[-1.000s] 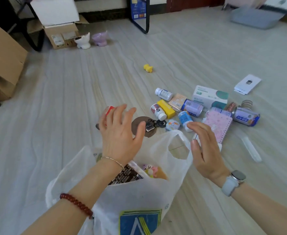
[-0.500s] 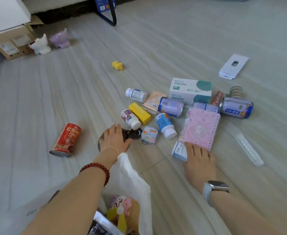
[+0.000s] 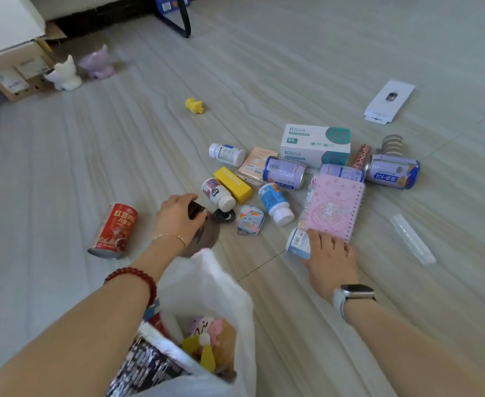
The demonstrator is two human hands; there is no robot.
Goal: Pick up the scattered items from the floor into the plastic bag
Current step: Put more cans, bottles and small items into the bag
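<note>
Reaching forward with both arms, head view: my left hand (image 3: 178, 217) curls its fingers round a small dark object (image 3: 196, 210) that lies on a brown disc (image 3: 205, 234), just beside a black ring-shaped piece (image 3: 223, 215); what the dark object is cannot be told. My right hand (image 3: 328, 253) lies with fingers extended over the near corner of the pink spiral notebook (image 3: 334, 206) and on a small white-and-blue bottle (image 3: 298, 243) tucked against it; whether the thumb grips underneath is hidden. The plastic bag (image 3: 207, 285) sits between my forearms, mouth open toward me, already holding a patterned packet (image 3: 146, 365) and a pink-and-yellow toy (image 3: 207, 336).

Most items remain on the floor (image 3: 293, 67): a red can (image 3: 116, 230) to the left of my left hand, a yellow box (image 3: 232, 184), several white bottles and lavender cans, a mask box (image 3: 316, 144), a clear tube (image 3: 412, 239) at right, a yellow duck (image 3: 194, 105) well apart beyond.

To do this step well, I judge each hand should secure its grasp before lifting: the left pinching the dark object clear of the disc, the right sliding fingers under the notebook's edge so that bottle and notebook rise together or singly, not half-caught. The bag's mouth is slack, so I should carry loads low and drop them centrally.
</note>
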